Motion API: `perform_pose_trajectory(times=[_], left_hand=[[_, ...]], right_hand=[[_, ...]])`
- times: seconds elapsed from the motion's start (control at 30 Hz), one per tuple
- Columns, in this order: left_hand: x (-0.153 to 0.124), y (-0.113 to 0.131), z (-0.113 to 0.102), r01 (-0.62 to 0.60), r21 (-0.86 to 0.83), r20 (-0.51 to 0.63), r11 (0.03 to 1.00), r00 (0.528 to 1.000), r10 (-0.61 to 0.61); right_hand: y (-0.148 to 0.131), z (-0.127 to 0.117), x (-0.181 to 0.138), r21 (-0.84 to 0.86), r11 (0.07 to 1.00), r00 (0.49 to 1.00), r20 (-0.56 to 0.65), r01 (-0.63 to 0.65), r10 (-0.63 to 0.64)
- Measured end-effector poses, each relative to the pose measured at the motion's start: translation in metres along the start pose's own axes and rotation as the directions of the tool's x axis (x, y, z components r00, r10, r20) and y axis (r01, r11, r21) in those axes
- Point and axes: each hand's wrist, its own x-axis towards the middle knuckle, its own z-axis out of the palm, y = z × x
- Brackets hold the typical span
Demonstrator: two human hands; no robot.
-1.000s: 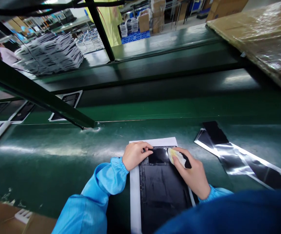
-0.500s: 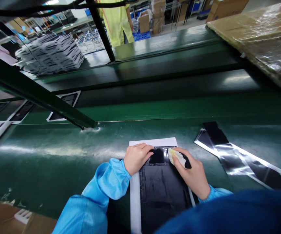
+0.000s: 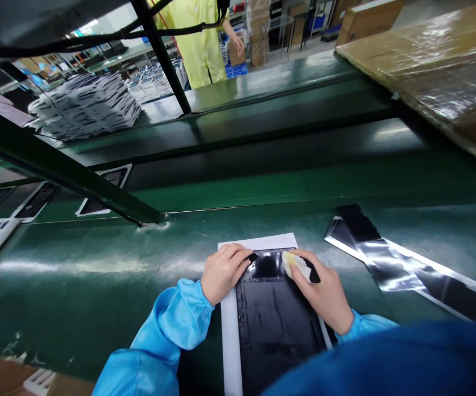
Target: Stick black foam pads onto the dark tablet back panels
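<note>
**Black panel on a white sheet, green bench: one item in hand**

Item: a flat black panel (image 3: 277,324), long and rectangular, matt with faint streaks. A glossier window sits across its far end, and a row of small dots runs down its left edge. It lies on a white sheet (image 3: 227,341) on the green bench (image 3: 98,275), directly in front of the person.

Left hand (image 3: 221,272): grips nothing; its fingers are bent and the tips press the panel's far left corner.

Right hand (image 3: 324,294): closed on a pale yellow cloth (image 3: 293,263), which is pressed to the far right corner.

Progress, as judged: the work is at the far end only. The streaks lower down suggest the main face is not yet dealt with, though that is not certain.

Nearby: shiny black strips (image 3: 386,264) to the right, well apart. Stacked trays (image 3: 85,104) and a person in a yellow coat (image 3: 199,38) are beyond.
</note>
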Motion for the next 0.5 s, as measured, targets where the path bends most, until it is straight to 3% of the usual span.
perform_pose_trajectory(times=[0.13,0.33,0.5], left_hand=[[-0.0017,-0.0037,0.0019,0.045,-0.032,-0.050,0.998,0.998,-0.046],[0.0012,-0.0023,0.0022,-0.019,0.004,-0.087,1.000,0.996,0.019],[0.0023,-0.0007,0.0018,-0.045,-0.079,-0.104,0.996,0.994,0.037]], right_hand=[[0.0010,0.0015,0.0001,-0.002,1.000,1.000,-0.006,0.004,-0.004],[-0.0013,0.0005,-0.0002,0.000,1.000,1.000,-0.005,0.004,-0.004],[-0.0018,-0.0019,-0.0007,0.003,1.000,1.000,0.003,-0.001,0.001]])
